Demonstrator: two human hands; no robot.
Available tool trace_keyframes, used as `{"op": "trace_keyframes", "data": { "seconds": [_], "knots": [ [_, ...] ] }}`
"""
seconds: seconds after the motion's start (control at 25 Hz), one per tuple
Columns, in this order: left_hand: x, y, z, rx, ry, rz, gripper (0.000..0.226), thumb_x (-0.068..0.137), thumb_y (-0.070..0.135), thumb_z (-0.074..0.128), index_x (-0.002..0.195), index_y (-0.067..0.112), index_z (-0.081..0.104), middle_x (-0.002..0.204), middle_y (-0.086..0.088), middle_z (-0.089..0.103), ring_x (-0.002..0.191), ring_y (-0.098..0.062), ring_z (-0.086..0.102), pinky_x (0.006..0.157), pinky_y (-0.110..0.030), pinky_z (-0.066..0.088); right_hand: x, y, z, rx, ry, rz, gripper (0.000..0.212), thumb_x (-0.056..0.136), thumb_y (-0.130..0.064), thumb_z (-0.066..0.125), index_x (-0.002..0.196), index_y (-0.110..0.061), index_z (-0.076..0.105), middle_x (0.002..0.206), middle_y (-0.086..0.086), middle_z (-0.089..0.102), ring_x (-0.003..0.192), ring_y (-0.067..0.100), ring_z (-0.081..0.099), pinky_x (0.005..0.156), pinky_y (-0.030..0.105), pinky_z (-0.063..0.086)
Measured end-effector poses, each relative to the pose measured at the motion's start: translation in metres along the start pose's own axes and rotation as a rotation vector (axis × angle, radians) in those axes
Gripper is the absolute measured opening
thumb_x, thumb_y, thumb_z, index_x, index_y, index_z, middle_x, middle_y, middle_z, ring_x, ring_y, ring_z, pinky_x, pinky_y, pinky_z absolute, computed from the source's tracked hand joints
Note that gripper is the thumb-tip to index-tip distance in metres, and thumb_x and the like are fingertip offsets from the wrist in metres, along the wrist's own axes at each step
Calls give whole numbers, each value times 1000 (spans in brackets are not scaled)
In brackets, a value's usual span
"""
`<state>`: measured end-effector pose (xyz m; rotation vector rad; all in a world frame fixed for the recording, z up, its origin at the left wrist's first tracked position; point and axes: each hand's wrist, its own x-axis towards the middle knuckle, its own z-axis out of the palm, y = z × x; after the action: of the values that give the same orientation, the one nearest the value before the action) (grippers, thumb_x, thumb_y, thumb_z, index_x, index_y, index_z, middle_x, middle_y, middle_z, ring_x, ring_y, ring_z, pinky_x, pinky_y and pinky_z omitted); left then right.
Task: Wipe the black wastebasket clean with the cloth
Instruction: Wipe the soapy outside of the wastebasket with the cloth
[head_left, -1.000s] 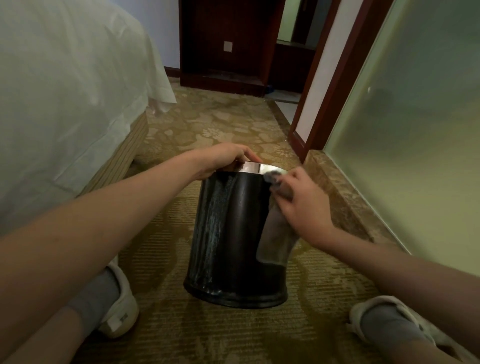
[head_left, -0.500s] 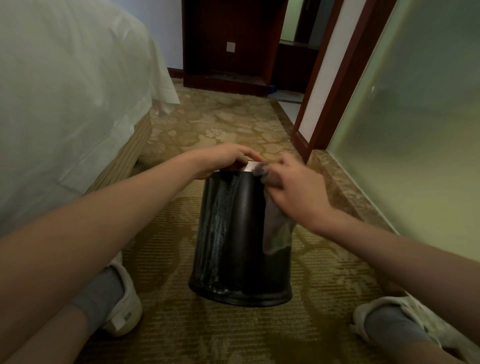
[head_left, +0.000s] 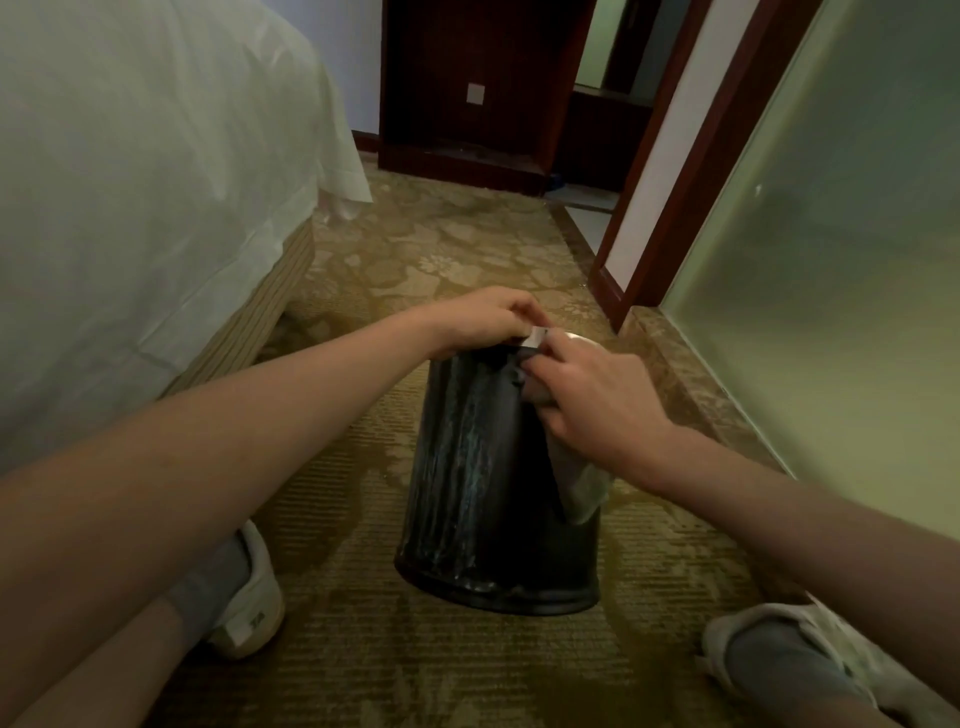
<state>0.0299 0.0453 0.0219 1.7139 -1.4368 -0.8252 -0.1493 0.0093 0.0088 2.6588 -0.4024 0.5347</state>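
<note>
Left hand (head_left: 480, 323) closed on wastebasket (head_left: 483, 483) rim. Right hand (head_left: 597, 400) closed on cloth (head_left: 584, 486), pressed below rim. Open carpet (head_left: 415, 260) beyond, bed (head_left: 130, 208) left.

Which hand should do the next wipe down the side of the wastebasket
The right hand. It already holds the cloth against the wastebasket near the rim, with the cloth hanging down the side. The left hand grips the rim and steadies the wastebasket, so it should probably stay there.
</note>
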Motion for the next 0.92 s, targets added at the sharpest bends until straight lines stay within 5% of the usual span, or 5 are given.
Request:
{"op": "trace_keyframes", "data": {
  "seconds": [0.24, 0.48, 0.64, 0.76, 0.92],
  "knots": [
    [1, 3, 5, 4, -37, 46, 25, 94, 14, 55, 117, 21, 62, 119, 0, 63, 109, -12, 57, 93, -29, 46, -46, -43, 8, 111, -280, -394, 19, 75, -35, 74, 89, -26, 66, 92, -4, 57, 72, 15, 59, 47, 24, 29],
    [-2, 5, 6, 6, -32, 76, 29, 94, 5, 51, 120, 13, 61, 118, -5, 63, 109, -16, 59, 86, -19, 48, 3, -3, -5, -47, -2, -31, 25, 86, -34, 55, 106, -23, 67, 107, -1, 59, 91, 19, 61, 54, 27, 28],
    [1, 1, 4, -14, -21, 38, 27, 94, 12, 53, 120, 16, 61, 119, -5, 62, 111, -18, 58, 95, -32, 48, -30, -30, 7, 13, -119, -249, 28, 68, -29, 78, 91, -19, 67, 95, 1, 58, 74, 18, 58, 48, 26, 28],
    [-1, 2, 5, -26, -30, 24, 27, 94, 17, 56, 120, 17, 61, 119, -2, 62, 109, -15, 58, 87, -27, 47, -65, -58, 9, 121, -336, -474, 28, 67, -31, 80, 90, -22, 67, 94, -1, 57, 71, 16, 57, 46, 26, 34],
    [-4, 6, 10, -12, -14, 44, 26, 94, 15, 55, 119, 15, 61, 117, -2, 63, 107, -15, 58, 87, -26, 47, -24, -37, -6, 170, -193, -151, 20, 86, -37, 56, 99, -26, 65, 101, -3, 56, 86, 19, 62, 53, 29, 41]
  ]
}}
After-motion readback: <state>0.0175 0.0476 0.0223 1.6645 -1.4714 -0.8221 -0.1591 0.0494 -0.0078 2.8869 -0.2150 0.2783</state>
